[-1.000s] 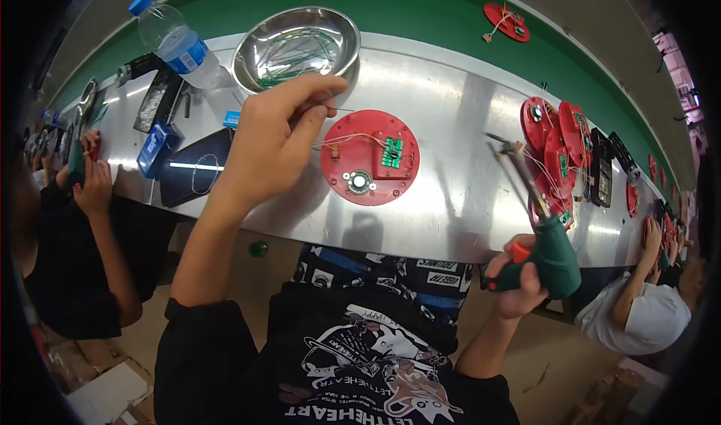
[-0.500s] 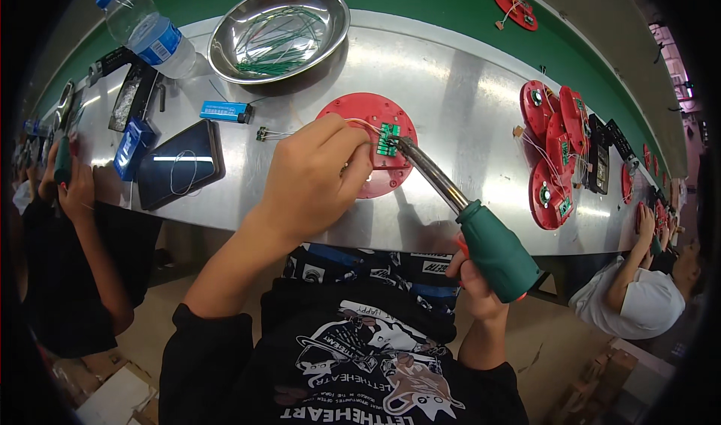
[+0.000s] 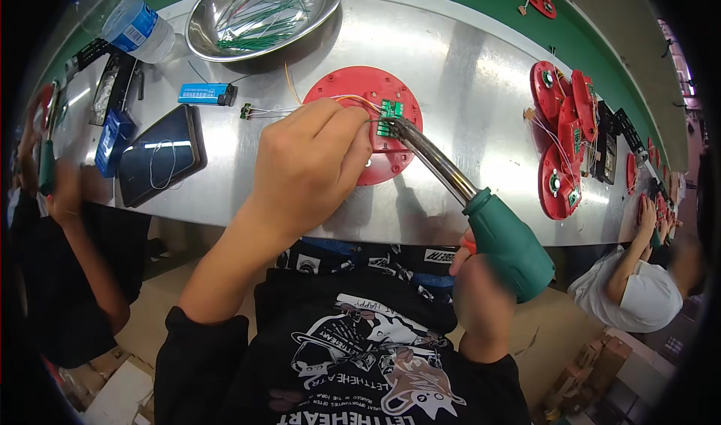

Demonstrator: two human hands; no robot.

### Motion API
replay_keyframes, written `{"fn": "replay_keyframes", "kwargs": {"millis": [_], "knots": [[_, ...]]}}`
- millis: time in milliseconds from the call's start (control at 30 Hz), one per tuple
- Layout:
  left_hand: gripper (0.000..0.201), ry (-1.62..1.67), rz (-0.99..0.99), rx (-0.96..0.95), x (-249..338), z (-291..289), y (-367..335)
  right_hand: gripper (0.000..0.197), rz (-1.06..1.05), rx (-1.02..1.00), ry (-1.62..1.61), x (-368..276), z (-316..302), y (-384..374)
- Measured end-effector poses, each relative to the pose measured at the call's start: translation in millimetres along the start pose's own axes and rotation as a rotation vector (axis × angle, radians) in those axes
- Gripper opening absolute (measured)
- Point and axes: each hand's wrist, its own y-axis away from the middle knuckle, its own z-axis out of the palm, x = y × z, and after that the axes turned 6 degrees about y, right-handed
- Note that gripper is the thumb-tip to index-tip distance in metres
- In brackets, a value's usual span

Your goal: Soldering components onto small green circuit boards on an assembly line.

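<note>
Green, the soldering gun (image 3: 490, 213) wrapped by the right hand (image 3: 484, 293) reaches from near right to the circuit board (image 3: 391, 109) on the central red disc (image 3: 389, 165), while the left hand (image 3: 312, 158), fingers pinched narrow, seemingly steadies thin wires (image 3: 353, 97) there.

From afar, I watch through one head-worn fisheye that looks down and forward, from close above, across the counter (image 3: 462, 106).
</note>
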Motion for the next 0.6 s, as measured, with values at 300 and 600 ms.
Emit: {"fn": "replay_keyframes", "kwargs": {"millis": [300, 600], "knots": [[0.01, -0.012, 0.029, -0.024, 1.5, -1.8, -0.7, 0.037, -0.185, -0.151, -0.011, 4.0, -6.0, -7.3], [0.009, -0.039, 0.042, -0.002, -3.4, 1.8, 1.7, 0.053, -0.069, -0.025, -0.1, -1.2, 0.9, -0.7]]}}
